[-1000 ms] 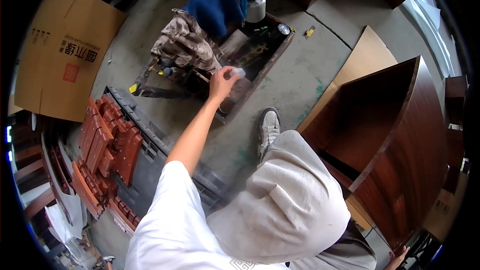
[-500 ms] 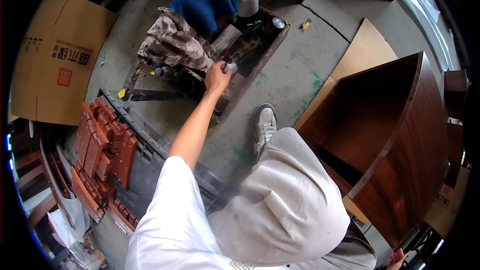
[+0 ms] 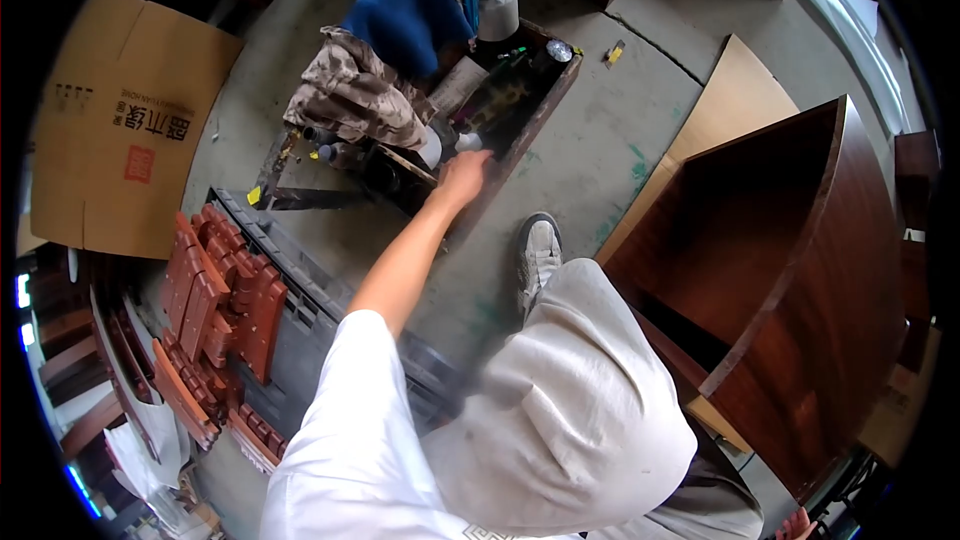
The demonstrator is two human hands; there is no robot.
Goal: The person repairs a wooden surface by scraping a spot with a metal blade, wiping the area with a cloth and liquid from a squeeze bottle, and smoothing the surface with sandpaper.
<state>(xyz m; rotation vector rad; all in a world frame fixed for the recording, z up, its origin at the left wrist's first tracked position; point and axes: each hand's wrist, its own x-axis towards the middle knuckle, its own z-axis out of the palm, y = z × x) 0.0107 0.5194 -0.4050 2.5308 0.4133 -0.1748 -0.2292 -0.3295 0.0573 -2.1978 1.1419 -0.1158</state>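
Observation:
My left hand (image 3: 463, 178) reaches into a low, dark-framed tool box (image 3: 545, 100) on the floor. Its fingers point down by the box's right side and are partly hidden, so any hold is unclear. A small whitish object (image 3: 468, 142) lies just beyond the fingers. A white cup-like container (image 3: 430, 148) stands to their left. At the bottom right edge, only a bit of my right hand (image 3: 796, 524) shows, near the lower corner of a dark brown wooden cabinet (image 3: 815, 310). Whether it grips the cabinet is not visible.
A camouflage cloth (image 3: 355, 90) and a blue cloth (image 3: 408, 15) drape over the box. Reddish-brown wooden pieces (image 3: 225, 290) lie on a grey pallet (image 3: 300, 340) at left. Behind them stands a cardboard box (image 3: 120, 140). More cardboard (image 3: 735, 90) lies under the cabinet.
My left hand has shifted slightly right and down, away from the whitish object it was at. That object and the white container now show more. The view has shifted a little.

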